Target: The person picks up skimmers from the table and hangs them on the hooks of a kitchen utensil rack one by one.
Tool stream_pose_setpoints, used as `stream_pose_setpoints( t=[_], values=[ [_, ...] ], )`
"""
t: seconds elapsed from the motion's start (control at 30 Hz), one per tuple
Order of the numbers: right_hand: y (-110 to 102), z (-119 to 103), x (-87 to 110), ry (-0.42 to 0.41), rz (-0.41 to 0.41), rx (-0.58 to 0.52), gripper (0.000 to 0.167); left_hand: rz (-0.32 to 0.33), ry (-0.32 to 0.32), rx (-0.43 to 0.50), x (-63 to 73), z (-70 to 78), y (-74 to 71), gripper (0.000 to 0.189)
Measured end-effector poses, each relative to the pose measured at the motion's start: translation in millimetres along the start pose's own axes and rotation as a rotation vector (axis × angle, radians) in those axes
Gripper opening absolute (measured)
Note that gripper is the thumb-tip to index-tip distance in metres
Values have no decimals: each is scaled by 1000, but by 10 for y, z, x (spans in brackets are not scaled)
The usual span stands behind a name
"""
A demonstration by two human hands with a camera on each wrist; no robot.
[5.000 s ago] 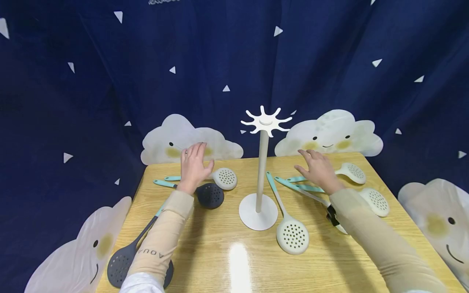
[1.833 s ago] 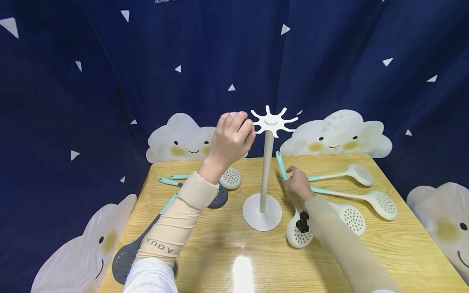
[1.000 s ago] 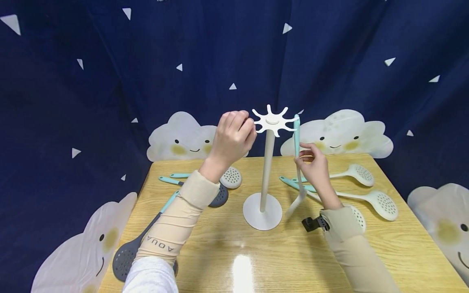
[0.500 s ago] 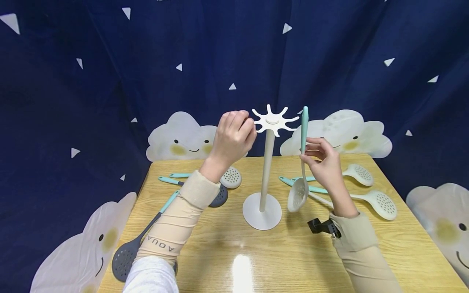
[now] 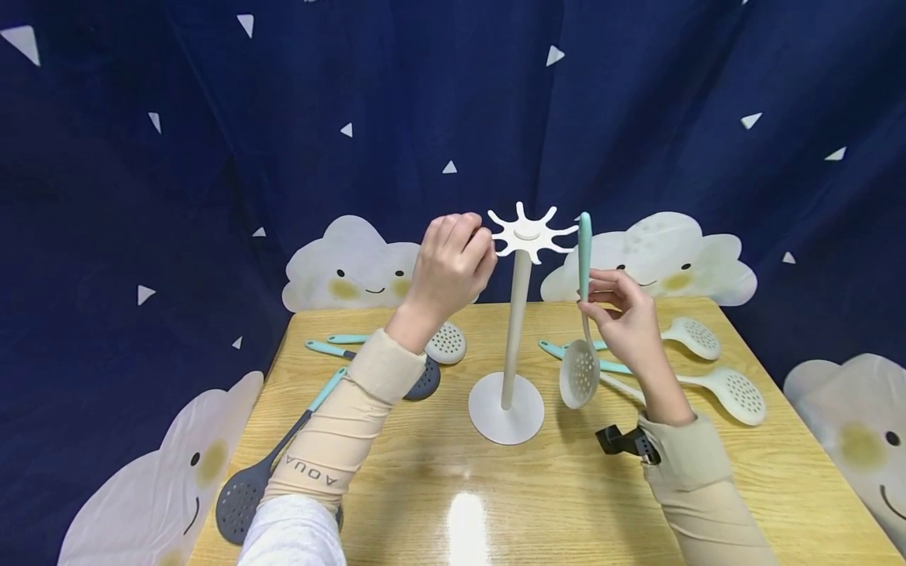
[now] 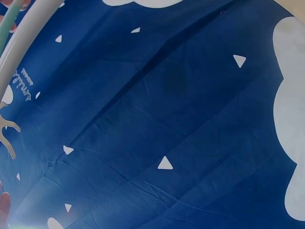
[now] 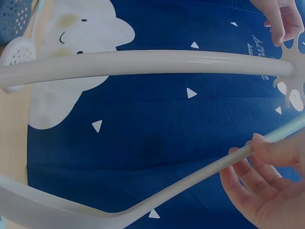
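A white utensil stand (image 5: 515, 330) with a round base and a crown of curved hooks stands mid-table. My left hand (image 5: 453, 263) has its fingers curled at the left side of the crown, and in the right wrist view that same hand (image 7: 282, 19) pinches the end of one hook. Between thumb and fingers, my right hand (image 5: 626, 318) holds an off-white skimmer (image 5: 580, 374) upright where the mint handle meets the stem. Its perforated bowl hangs above the table, and the handle's top overlaps the tip of a right-hand hook in the head view.
Off-white skimmers (image 5: 738, 395) with mint handles lie at right, partly behind the right forearm. On the left are dark grey skimmers (image 5: 241, 503) and another white one (image 5: 447, 343). A navy curtain (image 5: 396, 94) with cloud pictures hangs behind the wooden table (image 5: 410, 487).
Both hands began spread above the table. My left went to the stand's crown and stayed. My right picked up a skimmer, raised it upright, and just now shifted it slightly left, its bowl turning.
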State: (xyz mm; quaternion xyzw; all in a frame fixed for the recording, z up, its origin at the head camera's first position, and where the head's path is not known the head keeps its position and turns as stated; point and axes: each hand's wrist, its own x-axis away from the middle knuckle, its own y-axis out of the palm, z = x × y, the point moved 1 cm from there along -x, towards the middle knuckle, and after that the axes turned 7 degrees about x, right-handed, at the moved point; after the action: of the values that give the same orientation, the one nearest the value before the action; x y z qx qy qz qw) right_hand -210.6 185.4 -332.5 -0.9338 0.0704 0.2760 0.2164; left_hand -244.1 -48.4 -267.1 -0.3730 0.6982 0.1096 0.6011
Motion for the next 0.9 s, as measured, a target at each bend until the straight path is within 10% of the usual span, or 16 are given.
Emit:
stream_pose_setpoints(
  t=[0.9],
  values=[
    [120,-23,6,-15,-7,46,37,-8,-9,0,1,11,2,3]
  ],
)
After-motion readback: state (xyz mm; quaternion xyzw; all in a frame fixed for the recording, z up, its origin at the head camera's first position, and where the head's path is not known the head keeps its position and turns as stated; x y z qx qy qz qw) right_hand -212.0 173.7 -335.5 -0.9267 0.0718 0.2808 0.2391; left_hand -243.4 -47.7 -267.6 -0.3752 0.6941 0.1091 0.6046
